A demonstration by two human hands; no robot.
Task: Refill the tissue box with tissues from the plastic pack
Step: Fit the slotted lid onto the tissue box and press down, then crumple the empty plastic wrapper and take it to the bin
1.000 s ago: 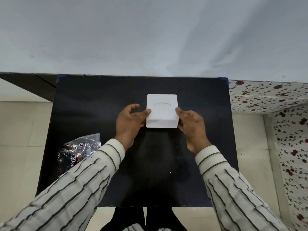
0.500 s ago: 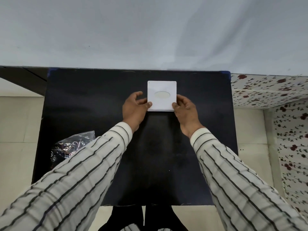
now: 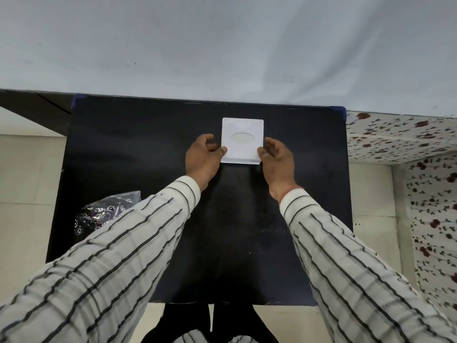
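A white square tissue box (image 3: pixel 242 131) with an oval opening on top stands on the black table (image 3: pixel 148 149), toward the far middle. My left hand (image 3: pixel 201 159) grips its near left corner with thumb and fingers. My right hand (image 3: pixel 278 159) grips its near right corner the same way. A clear plastic pack (image 3: pixel 108 215) with a dark printed pattern lies at the table's left edge, partly hidden behind my left sleeve. No tissue shows through the oval opening.
A pale wall rises behind the table's far edge. A surface covered in floral-patterned cloth (image 3: pixel 400 137) stands close on the right. Tiled floor (image 3: pixel 27 184) shows to the left and right of the table.
Both hands have pushed the box away from me toward the far edge of the table. The box now sits flat with its top facing up.
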